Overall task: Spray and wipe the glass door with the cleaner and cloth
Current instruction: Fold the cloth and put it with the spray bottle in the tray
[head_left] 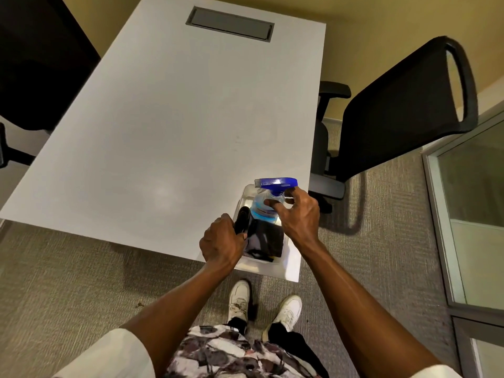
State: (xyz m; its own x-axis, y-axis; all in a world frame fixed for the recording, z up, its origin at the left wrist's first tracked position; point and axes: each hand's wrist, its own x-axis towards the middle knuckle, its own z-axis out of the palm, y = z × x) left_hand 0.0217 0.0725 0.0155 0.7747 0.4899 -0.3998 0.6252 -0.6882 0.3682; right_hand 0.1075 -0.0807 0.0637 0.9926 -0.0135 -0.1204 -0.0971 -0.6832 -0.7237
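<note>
Head view is showing a white table (163,118) filling most of the frame, with a black office chair (395,105) standing off the table's right side and the glass door (477,186) further right, well apart from the table. A clear bin (259,264) is sitting on the table's near right corner, holding a dark cloth (268,241) (lying nearest the table's front edge) and the spray bottle (263,211) behind it. The right hand (300,216) is curling round the bottle's neck, while the left hand (221,244) is gripping a black handle-like object (242,219).
</note>
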